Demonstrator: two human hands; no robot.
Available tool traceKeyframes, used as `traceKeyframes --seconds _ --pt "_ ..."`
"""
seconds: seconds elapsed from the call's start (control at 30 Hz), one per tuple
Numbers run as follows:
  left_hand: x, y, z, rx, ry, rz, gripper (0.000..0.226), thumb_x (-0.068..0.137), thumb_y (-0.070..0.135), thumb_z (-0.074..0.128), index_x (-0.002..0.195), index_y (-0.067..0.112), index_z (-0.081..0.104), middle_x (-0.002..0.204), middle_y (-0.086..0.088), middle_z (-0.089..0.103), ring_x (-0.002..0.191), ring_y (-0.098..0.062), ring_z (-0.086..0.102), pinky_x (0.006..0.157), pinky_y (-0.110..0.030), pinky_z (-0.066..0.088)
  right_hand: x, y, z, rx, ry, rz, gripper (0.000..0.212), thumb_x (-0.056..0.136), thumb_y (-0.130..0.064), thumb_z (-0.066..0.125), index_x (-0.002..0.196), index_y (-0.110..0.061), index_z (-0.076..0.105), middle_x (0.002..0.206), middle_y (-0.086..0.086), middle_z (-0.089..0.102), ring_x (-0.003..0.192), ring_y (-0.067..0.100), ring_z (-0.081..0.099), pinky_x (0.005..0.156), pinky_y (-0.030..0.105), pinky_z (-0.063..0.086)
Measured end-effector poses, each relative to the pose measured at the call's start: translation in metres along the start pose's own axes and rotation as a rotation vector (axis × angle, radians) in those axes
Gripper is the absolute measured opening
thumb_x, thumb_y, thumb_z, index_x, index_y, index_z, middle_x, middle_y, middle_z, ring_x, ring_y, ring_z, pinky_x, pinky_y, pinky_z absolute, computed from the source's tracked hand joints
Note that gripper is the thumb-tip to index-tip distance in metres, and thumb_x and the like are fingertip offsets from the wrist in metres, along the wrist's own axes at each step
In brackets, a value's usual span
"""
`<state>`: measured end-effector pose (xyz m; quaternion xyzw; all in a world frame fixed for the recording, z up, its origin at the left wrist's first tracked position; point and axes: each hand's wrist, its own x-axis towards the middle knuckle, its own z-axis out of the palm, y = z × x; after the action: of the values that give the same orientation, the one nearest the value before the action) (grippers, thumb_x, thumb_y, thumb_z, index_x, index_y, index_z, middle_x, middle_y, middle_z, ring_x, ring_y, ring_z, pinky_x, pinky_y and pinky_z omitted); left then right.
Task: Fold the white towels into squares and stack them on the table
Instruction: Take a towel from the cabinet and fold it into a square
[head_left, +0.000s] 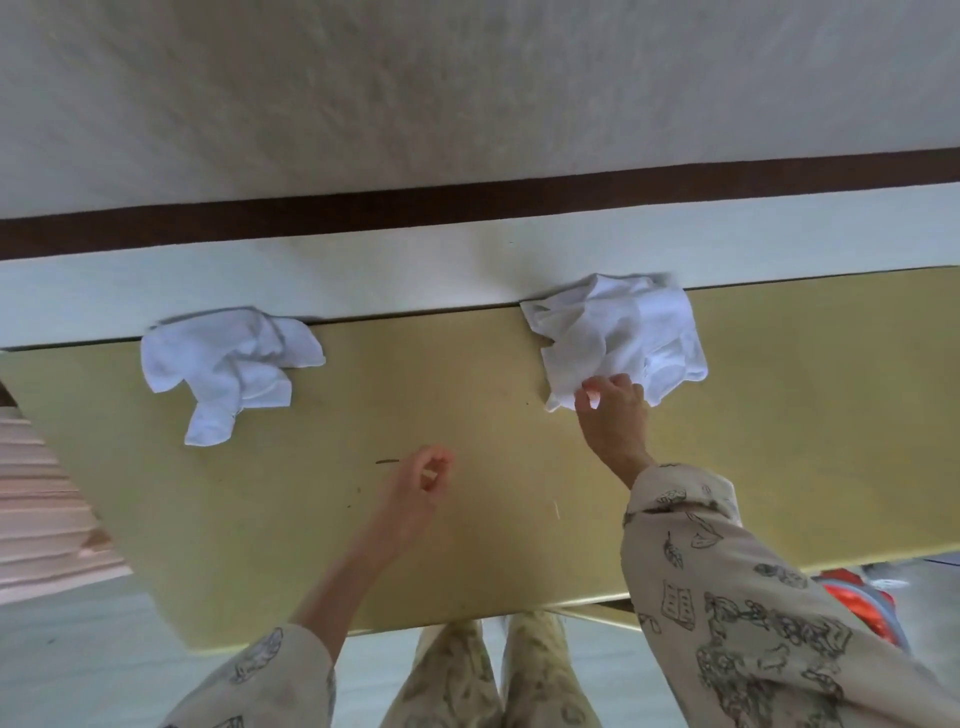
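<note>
We note two crumpled towels at the counter's (467, 395) far edge. Right hand (615, 415), the nearer, pinches the right towel's (618, 332) near corner; cloth lies beyond the grip. Left hand (421, 480) hangs loosely curled, empty, well apart from the left towel (228, 364).

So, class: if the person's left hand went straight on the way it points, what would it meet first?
Probably bare table; the left hand seems aimed between the two crumpled white towels, though depth is unclear.
</note>
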<state>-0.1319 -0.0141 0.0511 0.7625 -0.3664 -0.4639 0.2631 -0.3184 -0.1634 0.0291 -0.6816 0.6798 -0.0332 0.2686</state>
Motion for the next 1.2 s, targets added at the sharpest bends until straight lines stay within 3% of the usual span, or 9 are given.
traceKeyframes --seconds 0.1,0.17,0.3,0.5,0.6,0.7,0.83,0.97,1.2 --pt "-0.001 0.024 -0.001 0.014 0.032 0.040 0.027 0.088 -0.004 0.052 0.113 0.002 0.059 0.109 -0.007 0.056 0.075 -0.007 0.051 0.067 -0.004 0.040 -0.009 -0.013 -0.032 0.339 -0.057 -0.081 0.017 0.096 -0.015 0.044 0.103 -0.006 0.057 0.089 0.001 0.057 0.091 0.021 0.049 0.076 0.028 0.039" --pt "0.000 0.050 -0.004 0.033 0.080 0.114 0.041 0.085 -0.001 0.055 0.125 0.009 0.054 0.123 -0.006 0.053 0.096 -0.015 0.054 0.083 -0.015 0.043 -0.017 -0.022 -0.058 0.484 -0.153 -0.129 0.010 0.097 -0.014 0.042 0.095 -0.011 0.051 0.076 -0.007 0.053 0.072 0.012 0.048 0.062 0.018 0.036" --pt "-0.011 0.109 0.001 0.139 0.014 0.377 0.074 0.071 0.037 0.059 0.140 0.026 0.035 0.136 0.013 0.033 0.123 -0.006 0.033 0.105 -0.027 0.026 -0.038 -0.042 -0.109 0.535 -0.263 -0.273 0.011 0.097 -0.013 0.042 0.093 -0.014 0.053 0.071 -0.007 0.054 0.060 0.006 0.045 0.049 0.009 0.034" --pt "-0.044 0.146 0.006 0.085 0.234 0.415 0.015 0.086 0.018 0.062 0.098 0.009 0.065 0.094 0.006 0.061 0.087 -0.010 0.054 0.075 -0.002 0.032 -0.063 -0.052 -0.144 0.483 -0.285 -0.377 0.012 0.097 -0.017 0.044 0.090 -0.017 0.053 0.073 -0.006 0.053 0.070 0.012 0.048 0.064 0.020 0.039" --pt "-0.055 0.151 -0.014 0.109 0.215 0.426 0.005 0.087 0.014 0.059 0.088 0.012 0.063 0.078 0.011 0.060 0.075 -0.009 0.056 0.067 -0.002 0.036 -0.077 -0.052 -0.151 0.460 -0.299 -0.427 0.019 0.098 -0.022 0.041 0.081 -0.019 0.048 0.071 -0.006 0.048 0.073 0.013 0.045 0.064 0.012 0.036" --pt "-0.063 0.160 -0.034 0.119 0.250 0.419 0.005 0.089 0.016 0.055 0.087 0.019 0.058 0.074 0.012 0.058 0.068 0.000 0.052 0.060 -0.004 0.037 -0.093 -0.058 -0.154 0.366 -0.361 -0.502 0.019 0.092 -0.034 0.053 0.104 -0.019 0.049 0.077 -0.013 0.047 0.072 0.007 0.048 0.065 0.011 0.037" --pt "-0.072 0.164 -0.053 0.160 0.312 0.432 0.007 0.091 0.023 0.053 0.085 0.023 0.056 0.078 0.002 0.063 0.072 -0.006 0.054 0.058 -0.009 0.038 -0.094 -0.060 -0.144 0.128 -0.247 -0.640 0.030 0.091 -0.024 0.054 0.120 -0.020 0.048 0.091 -0.012 0.051 0.080 0.011 0.050 0.072 0.022 0.036" --pt "-0.080 0.165 -0.075 0.155 0.413 0.410 0.007 0.090 0.022 0.055 0.084 0.019 0.057 0.082 -0.002 0.064 0.076 -0.015 0.055 0.064 -0.017 0.038 -0.077 -0.057 -0.145 0.108 -0.079 -0.621 0.018 0.093 -0.016 0.047 0.100 -0.012 0.063 0.079 -0.010 0.057 0.068 0.006 0.049 0.065 0.018 0.036" --pt "-0.068 0.161 -0.126 0.310 0.513 0.335 0.017 0.091 0.021 0.056 0.095 0.007 0.064 0.096 -0.004 0.066 0.086 -0.015 0.052 0.075 -0.022 0.031 -0.048 -0.078 -0.160 -0.239 0.184 -0.607 0.028 0.095 -0.024 0.039 0.087 -0.014 0.064 0.085 0.001 0.065 0.087 0.021 0.054 0.087 0.034 0.038"
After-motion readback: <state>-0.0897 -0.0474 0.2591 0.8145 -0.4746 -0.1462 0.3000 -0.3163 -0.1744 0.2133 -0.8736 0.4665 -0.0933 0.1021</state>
